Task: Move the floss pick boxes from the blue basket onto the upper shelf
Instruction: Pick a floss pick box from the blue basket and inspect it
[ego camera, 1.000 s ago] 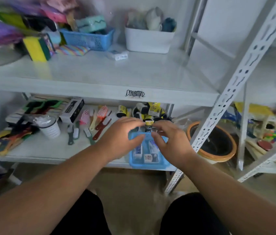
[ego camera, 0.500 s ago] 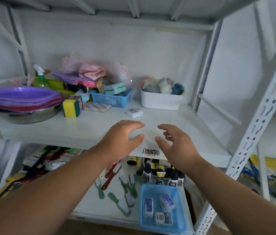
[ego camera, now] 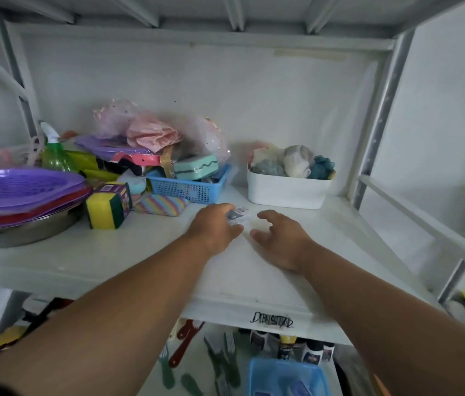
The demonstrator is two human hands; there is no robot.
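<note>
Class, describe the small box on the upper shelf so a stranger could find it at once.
Start at the white tub at the back of the upper shelf. Just in front of it, between the left hand and right hand, lies the small white floss pick box. It is the only flat, printed white packet there.

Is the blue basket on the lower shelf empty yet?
Not empty. The blue basket, partly cut off at the frame's bottom edge, shows at least one floss pick box inside; the exact count cannot be told.
</note>
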